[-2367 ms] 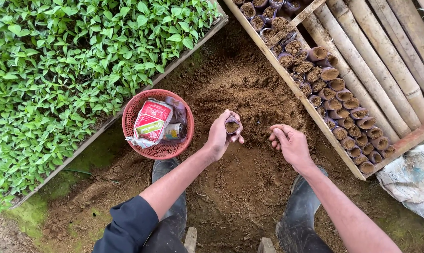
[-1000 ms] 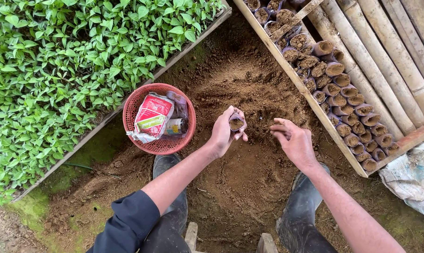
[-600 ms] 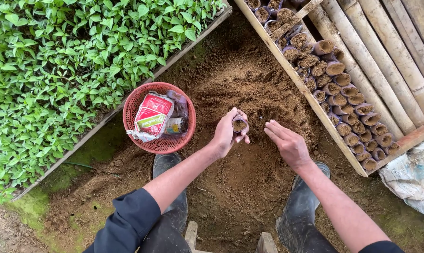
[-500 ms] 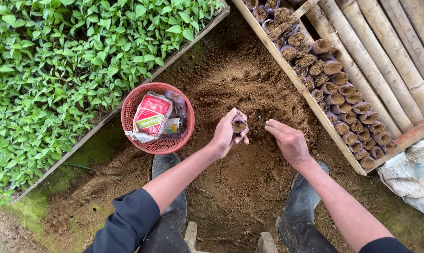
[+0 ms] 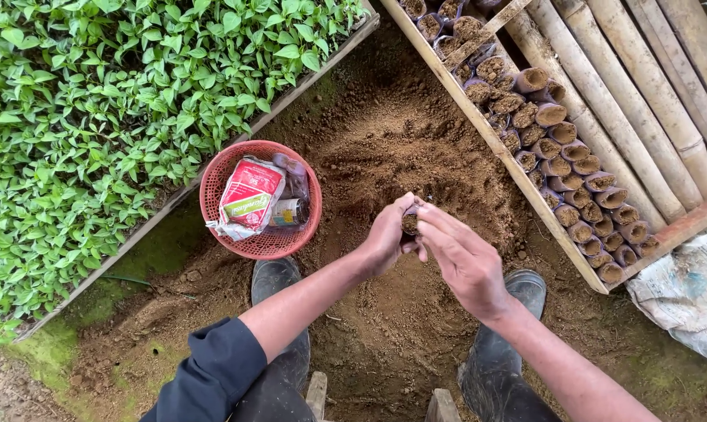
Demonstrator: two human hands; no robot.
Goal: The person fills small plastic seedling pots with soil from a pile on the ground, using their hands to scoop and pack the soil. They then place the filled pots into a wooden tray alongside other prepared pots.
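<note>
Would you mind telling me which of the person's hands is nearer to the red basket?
Left. The left hand is just right of the red basket, holding a small soil-filled bag; the right hand is farther right.

Small dark plastic seedling bag (image 5: 409, 223), filled with brown soil, open mouth up, held upright over the loose soil heap (image 5: 400, 148), mostly hidden.

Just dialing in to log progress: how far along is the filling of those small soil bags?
Done: rows of filled bags lie stacked in the wooden frame, which has bare bamboo slats beside them. In hand: the left hand holds one small bag with soil in it, and the right hand is at its mouth. Left: a loose soil pile lies ahead. How many empty bags remain cannot be seen.
</note>
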